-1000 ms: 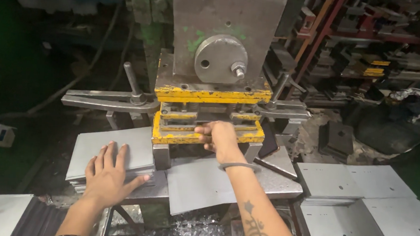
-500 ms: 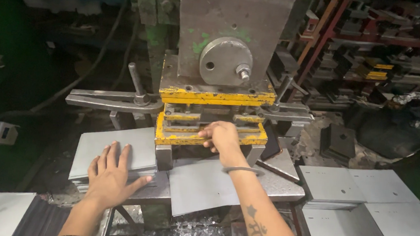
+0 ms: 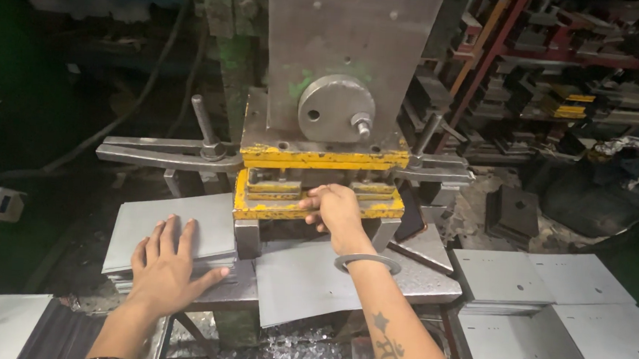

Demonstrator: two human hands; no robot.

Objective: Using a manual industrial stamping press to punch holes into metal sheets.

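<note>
The left hand (image 3: 169, 270) is laid flat and open, fingers spread, on a stack of grey metal sheets (image 3: 174, 234) at the left of the table (image 3: 431, 280). The right hand (image 3: 338, 208) is curled at the yellow die (image 3: 274, 203) of the big grey press (image 3: 340, 64), but what it grips cannot be told. One grey sheet (image 3: 303, 284) is lying under that wrist, and punched sheets (image 3: 546, 301) are piled well apart on the right.

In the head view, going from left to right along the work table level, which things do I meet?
Left hand flat on a stack of grey sheets → grey sheet under the press → right hand at the yellow die → punched sheets.
</note>
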